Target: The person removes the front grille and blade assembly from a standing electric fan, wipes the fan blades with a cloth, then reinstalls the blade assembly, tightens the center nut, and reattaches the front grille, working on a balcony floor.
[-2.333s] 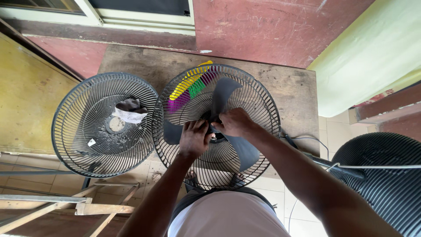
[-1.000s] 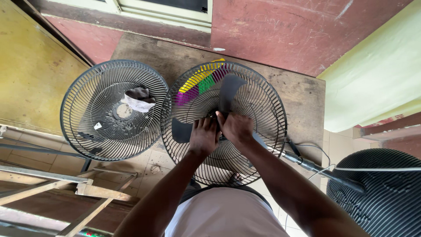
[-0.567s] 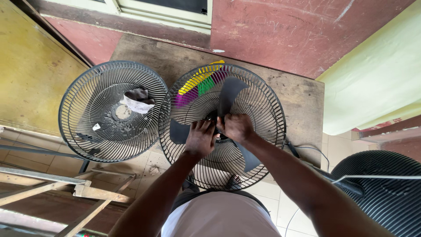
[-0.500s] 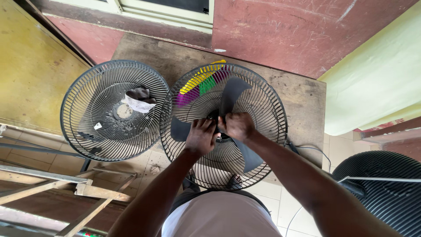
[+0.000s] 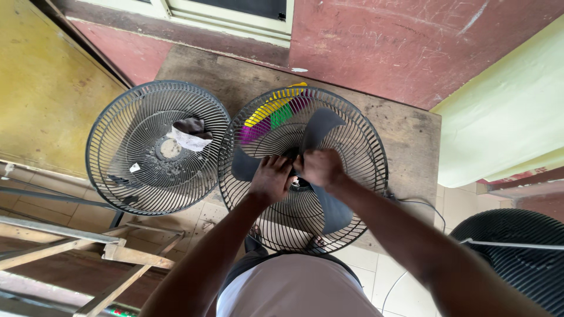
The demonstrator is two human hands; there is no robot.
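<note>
Left hand (image 5: 271,179): fingers curled down over the hub of the fan, closed around the centre where the blades meet; what exactly the fingertips pinch cannot be told.
Right hand (image 5: 320,167): likewise curled, knuckles up, gripping the same hub from the other side, touching the left hand.
Fan (image 5: 302,170): round black wire grille lying face up on the wooden table, directly below the person; three dark grey blades (image 5: 317,126) sit inside it, one pointing away, one toward the person, one to the left.
Coloured strips (image 5: 273,111): yellow, green and purple bands at the far left arc of the fan's grille, curved along the rim.
Second grille (image 5: 157,147): separate black wire guard just beside the fan on its left, rims nearly touching, overhanging the table edge.
Cloth and paper (image 5: 189,134): dark rag with a white scrap, resting in the second grille near its centre ring.
Small white label (image 5: 134,167): tag-like patch on the second grille's lower left wires.
Table (image 5: 411,129): worn brown board against a red wall.
Third grille (image 5: 517,258): dark, at lower right, partly cut off.
</note>
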